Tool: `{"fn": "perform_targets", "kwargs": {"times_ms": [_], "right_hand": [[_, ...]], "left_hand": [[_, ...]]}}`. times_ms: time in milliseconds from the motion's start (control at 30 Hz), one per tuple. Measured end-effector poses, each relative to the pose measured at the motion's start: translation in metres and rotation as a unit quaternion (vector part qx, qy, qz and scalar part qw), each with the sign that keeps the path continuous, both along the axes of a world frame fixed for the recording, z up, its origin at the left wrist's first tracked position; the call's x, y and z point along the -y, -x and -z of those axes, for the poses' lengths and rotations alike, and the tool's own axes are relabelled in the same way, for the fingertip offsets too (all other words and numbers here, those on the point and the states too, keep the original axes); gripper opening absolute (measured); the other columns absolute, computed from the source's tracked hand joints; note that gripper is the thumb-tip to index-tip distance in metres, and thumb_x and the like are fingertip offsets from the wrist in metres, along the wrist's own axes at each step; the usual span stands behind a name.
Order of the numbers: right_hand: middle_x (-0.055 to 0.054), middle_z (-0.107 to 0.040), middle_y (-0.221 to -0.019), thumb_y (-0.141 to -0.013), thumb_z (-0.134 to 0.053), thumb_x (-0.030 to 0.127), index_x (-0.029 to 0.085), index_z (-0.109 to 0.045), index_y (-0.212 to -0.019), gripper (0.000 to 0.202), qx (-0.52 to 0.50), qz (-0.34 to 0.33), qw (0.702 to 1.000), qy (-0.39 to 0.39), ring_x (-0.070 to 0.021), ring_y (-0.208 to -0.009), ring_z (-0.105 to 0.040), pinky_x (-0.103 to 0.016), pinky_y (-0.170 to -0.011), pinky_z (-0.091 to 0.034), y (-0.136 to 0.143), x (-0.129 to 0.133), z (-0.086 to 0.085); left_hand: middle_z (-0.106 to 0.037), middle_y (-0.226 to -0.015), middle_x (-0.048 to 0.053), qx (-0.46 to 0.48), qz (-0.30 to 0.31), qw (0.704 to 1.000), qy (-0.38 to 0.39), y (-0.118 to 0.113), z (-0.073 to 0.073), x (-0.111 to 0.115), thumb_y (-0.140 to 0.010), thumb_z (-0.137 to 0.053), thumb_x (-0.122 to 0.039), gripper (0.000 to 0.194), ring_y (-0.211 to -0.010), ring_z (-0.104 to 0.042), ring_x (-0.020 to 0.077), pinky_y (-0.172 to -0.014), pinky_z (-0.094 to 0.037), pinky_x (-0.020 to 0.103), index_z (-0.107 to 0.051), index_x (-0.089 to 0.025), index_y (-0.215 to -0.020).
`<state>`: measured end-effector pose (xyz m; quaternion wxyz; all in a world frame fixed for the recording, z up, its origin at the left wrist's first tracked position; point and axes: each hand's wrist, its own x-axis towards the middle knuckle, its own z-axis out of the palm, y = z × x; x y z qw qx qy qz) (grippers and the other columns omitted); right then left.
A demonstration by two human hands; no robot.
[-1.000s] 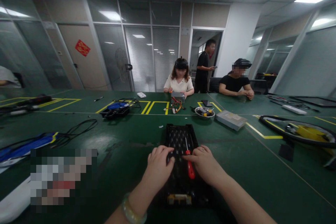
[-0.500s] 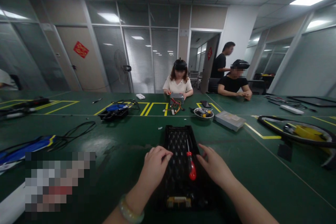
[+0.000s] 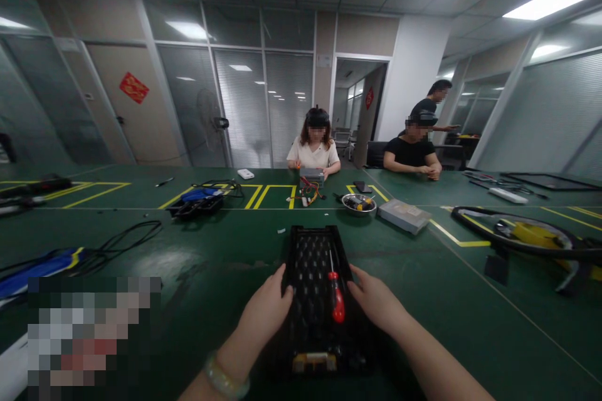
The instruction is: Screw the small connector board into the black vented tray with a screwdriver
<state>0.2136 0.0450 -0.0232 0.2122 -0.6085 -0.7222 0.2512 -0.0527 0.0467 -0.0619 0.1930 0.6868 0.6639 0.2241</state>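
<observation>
A black plastic case (image 3: 308,335) lies lengthwise in front of me, with a patterned inner surface and a yellowish part at its near end. My left hand (image 3: 269,301) holds its left side, thumb over the rim and the other fingers along the outer wall. On the opposite side, my right hand (image 3: 374,297) grips the right rim the same way. Inside the case rests a screwdriver (image 3: 337,301) with a red and black handle, its shaft pointing away from me. Neither hand touches the screwdriver. The fingertips under the case's sides are hidden.
Beyond the case stand a metal bowl (image 3: 359,203) of small parts and a grey box (image 3: 403,216). A tyred wheel (image 3: 522,232) lies at right; blue bundles with black cables (image 3: 117,241) lie at left. Across the table, a person (image 3: 314,153) handles a grey unit (image 3: 311,177) with coloured wires.
My left hand has moved from above the case to its left side. My right hand has closed in on the right rim. The standing person in the background has moved right.
</observation>
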Motion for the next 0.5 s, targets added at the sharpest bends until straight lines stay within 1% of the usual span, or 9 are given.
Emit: {"fn": "perform_targets", "kwargs": {"times_ms": [167,267,367,433,500], "right_hand": [[-0.007,-0.070,-0.120,-0.096,-0.037,0.027,0.023,-0.050,-0.141,0.048,0.019,-0.012,1.000,-0.009,-0.0204,-0.108,-0.067,-0.027,-0.088,-0.046,0.002,0.004,-0.005],[-0.007,-0.071,-0.117,-0.095,-0.037,0.025,0.023,-0.051,-0.141,0.048,0.041,-0.010,0.999,-0.011,-0.0207,-0.105,-0.068,-0.027,-0.085,-0.047,0.005,0.006,-0.007],[-0.008,-0.072,-0.115,-0.095,-0.036,0.023,0.023,-0.051,-0.140,0.048,0.069,-0.004,0.998,-0.015,-0.0206,-0.103,-0.068,-0.027,-0.083,-0.047,0.006,0.008,-0.008],[-0.008,-0.073,-0.113,-0.094,-0.037,0.022,0.023,-0.052,-0.139,0.047,0.092,0.002,0.996,-0.018,-0.0209,-0.102,-0.069,-0.027,-0.081,-0.047,0.005,0.009,-0.010],[-0.009,-0.073,-0.111,-0.094,-0.038,0.021,0.022,-0.054,-0.137,0.046,0.120,0.015,0.993,-0.021,-0.0216,-0.101,-0.069,-0.028,-0.080,-0.047,0.002,0.008,-0.011]], "left_hand": [[-0.065,-0.131,0.012,0.006,0.018,1.000,0.021,0.002,-0.002,-0.003,-0.096,-0.038,-0.031,0.059,-0.110,-0.066,0.0220,-0.095,-0.045,0.031,-0.033,-0.018,-0.153],[-0.063,-0.134,0.012,0.020,0.015,1.000,0.019,0.003,-0.005,-0.002,-0.096,-0.039,-0.034,0.058,-0.114,-0.065,0.0223,-0.096,-0.045,0.032,-0.036,-0.017,-0.152],[-0.058,-0.139,0.013,0.045,0.009,0.999,0.021,0.005,-0.008,-0.003,-0.098,-0.036,-0.047,0.058,-0.124,-0.059,0.0256,-0.102,-0.043,0.036,-0.045,-0.017,-0.146],[-0.058,-0.140,0.013,0.065,0.008,0.998,0.023,0.006,-0.010,-0.004,-0.097,-0.031,-0.056,0.063,-0.128,-0.055,0.0268,-0.105,-0.041,0.038,-0.050,-0.016,-0.143],[-0.058,-0.139,0.013,0.074,0.010,0.997,0.024,0.007,-0.011,-0.006,-0.098,-0.028,-0.059,0.066,-0.130,-0.054,0.0263,-0.105,-0.041,0.038,-0.052,-0.016,-0.141]]}}
